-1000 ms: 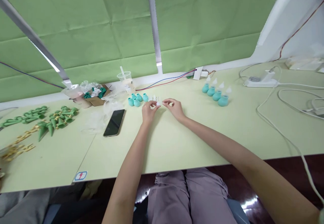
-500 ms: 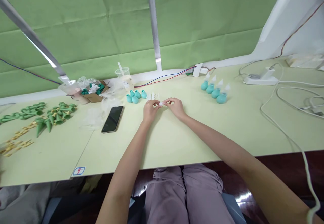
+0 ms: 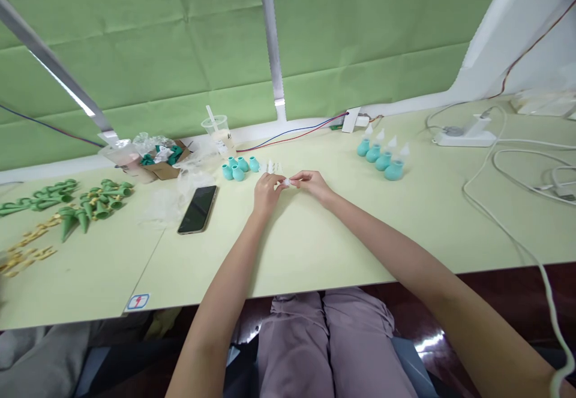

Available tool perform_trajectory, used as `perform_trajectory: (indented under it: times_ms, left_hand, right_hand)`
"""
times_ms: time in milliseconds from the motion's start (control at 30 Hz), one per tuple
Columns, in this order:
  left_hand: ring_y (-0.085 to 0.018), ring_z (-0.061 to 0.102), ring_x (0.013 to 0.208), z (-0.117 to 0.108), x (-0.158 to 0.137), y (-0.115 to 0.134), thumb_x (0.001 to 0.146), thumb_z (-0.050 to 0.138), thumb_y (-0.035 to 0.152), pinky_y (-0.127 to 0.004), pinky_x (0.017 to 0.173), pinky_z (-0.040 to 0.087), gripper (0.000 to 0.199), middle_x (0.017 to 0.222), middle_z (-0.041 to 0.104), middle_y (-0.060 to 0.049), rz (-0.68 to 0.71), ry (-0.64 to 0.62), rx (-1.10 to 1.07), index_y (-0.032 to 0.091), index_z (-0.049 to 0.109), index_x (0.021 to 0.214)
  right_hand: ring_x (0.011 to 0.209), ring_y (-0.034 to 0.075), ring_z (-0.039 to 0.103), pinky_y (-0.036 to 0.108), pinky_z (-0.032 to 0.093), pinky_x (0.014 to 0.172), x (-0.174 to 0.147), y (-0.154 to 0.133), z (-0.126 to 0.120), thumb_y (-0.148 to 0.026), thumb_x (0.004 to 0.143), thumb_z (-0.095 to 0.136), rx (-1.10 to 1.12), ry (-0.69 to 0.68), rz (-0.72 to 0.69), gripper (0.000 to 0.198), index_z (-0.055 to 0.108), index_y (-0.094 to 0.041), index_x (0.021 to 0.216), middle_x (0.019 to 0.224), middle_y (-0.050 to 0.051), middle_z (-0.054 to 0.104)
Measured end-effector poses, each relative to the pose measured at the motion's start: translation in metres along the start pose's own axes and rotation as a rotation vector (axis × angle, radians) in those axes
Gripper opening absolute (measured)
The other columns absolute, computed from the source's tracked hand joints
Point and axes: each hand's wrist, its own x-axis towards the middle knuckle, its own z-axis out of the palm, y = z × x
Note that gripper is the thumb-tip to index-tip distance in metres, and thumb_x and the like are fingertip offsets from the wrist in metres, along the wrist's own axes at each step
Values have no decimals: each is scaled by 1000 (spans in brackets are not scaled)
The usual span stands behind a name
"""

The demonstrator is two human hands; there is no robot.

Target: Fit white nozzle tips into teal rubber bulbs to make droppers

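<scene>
Between my two hands is a small whitish translucent plastic nozzle, partly hidden by the fingertips. My left hand pinches it from the left, and the fingers of my right hand close on its right end. Just behind my left hand stand several small white nozzle parts. Several open-necked teal rubber bulbs cluster to their left. Over on the right, a slanting row of teal bulbs carries clear pointed tips.
A black phone lies left of my forearms, beside crumpled clear plastic bags. Behind are a drink cup with a straw and a cardboard box. Green cones and yellow pieces lie far left. A power strip trails cables at right.
Both hands stay together on the nozzle, with only slight finger movement. The view has shifted a little; the objects on the table keep their places.
</scene>
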Motion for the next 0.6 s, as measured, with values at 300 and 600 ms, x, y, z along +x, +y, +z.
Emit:
perform_trajectory:
  times_ms: [300, 600]
  left_hand:
    - [-16, 56, 72, 0, -2, 3, 79, 59, 19, -29, 71, 41, 7, 77, 66, -2, 14, 12, 32, 22, 65, 82]
    - [-16, 56, 73, 1, -4, 2, 78, 61, 19, -29, 71, 40, 5, 77, 66, -2, -16, 32, 26, 22, 65, 79]
  right_hand:
    - [54, 9, 49, 24, 36, 51, -2, -2, -2, -41, 51, 77, 20, -26, 22, 28, 67, -19, 65, 68, 1, 64]
    - [57, 9, 50, 21, 29, 45, -4, -5, -5, -41, 59, 74, -13, -97, 32, 27, 71, -19, 76, 71, 2, 65]
